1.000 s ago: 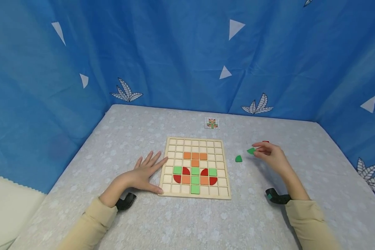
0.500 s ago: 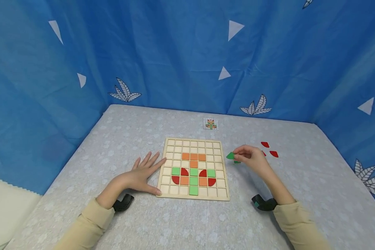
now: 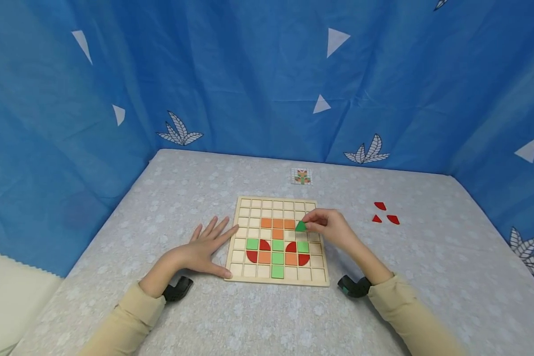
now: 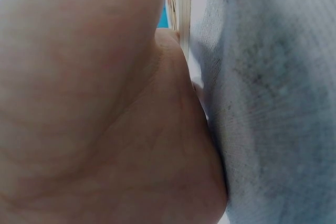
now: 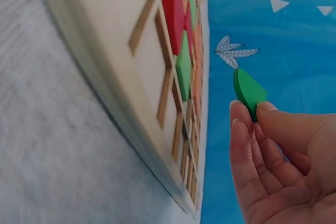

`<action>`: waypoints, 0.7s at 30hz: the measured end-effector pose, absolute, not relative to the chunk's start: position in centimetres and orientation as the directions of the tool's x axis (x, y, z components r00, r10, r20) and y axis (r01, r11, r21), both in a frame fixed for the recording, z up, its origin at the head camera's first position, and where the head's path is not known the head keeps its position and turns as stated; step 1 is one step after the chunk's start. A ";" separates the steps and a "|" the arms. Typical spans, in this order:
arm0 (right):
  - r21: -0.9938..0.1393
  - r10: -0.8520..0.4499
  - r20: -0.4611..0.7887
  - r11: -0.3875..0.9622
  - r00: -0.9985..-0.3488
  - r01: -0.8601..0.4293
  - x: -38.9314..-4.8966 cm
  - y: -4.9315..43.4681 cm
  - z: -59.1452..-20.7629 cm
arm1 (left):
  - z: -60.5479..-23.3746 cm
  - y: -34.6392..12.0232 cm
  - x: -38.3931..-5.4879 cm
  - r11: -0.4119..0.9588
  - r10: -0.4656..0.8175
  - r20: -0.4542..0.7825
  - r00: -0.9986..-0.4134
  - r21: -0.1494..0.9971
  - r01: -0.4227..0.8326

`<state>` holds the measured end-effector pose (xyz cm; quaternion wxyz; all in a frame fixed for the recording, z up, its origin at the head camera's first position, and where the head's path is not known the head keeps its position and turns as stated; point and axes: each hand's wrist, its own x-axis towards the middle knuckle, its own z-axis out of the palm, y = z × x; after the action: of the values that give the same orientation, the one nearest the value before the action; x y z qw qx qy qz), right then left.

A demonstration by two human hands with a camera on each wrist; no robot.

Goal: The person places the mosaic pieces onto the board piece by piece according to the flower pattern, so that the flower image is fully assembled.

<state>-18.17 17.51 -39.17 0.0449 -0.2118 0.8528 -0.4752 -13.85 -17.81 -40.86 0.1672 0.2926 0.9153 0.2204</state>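
Observation:
A wooden grid board point(image 3: 244, 271) lies on the table, with orange, light green and red pieces set in its cells. My right hand point(image 3: 331, 228) pinches a green quarter-round piece point(image 3: 300, 226) between thumb and fingertips, over the board's right part. In the right wrist view this green piece point(image 5: 248, 92) is tilted up, held apart from the board point(image 5: 121, 85). My left hand point(image 3: 200, 252) lies with fingers spread, thumb and a fingertip touching the board's left edge. The left wrist view is mostly filled by the left palm point(image 4: 105, 103).
Three red pieces point(image 3: 380, 205) lie on the table to the right. A small pattern card point(image 3: 301, 176) is behind the board. A patterned grey cloth point(image 3: 258, 321) covers the table, and a blue curtain point(image 3: 249, 99) hangs at the back.
My right hand has moved left with the green piece, from the table's right side to over the board. A second green piece seen earlier on the table is out of sight. My left hand stays put.

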 end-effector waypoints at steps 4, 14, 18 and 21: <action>-0.824 -0.443 0.113 0.458 -0.889 -0.333 -18.5 16.9 -39.7 | -40.9 -17.8 -13.8 0.730 0.611 -0.173 -0.773 0.502 0.465; -0.851 -0.473 0.035 0.448 -0.880 -0.274 -19.0 15.8 -40.6 | -41.1 -17.7 -13.8 0.731 0.612 -0.171 -0.772 0.497 0.468; -0.866 -0.486 0.010 0.433 -0.874 -0.250 -19.0 15.6 -40.7 | -41.1 -17.8 -13.9 0.734 0.609 -0.172 -0.774 0.491 0.469; -0.867 -0.492 0.005 0.431 -0.871 -0.248 -19.0 15.5 -40.6 | -41.2 -17.8 -13.9 0.735 0.609 -0.172 -0.774 0.489 0.470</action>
<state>-19.01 15.48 -40.60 0.1254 -0.2211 0.8366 -0.4853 -13.91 -17.81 -41.17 0.1627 0.2941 0.9171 0.2144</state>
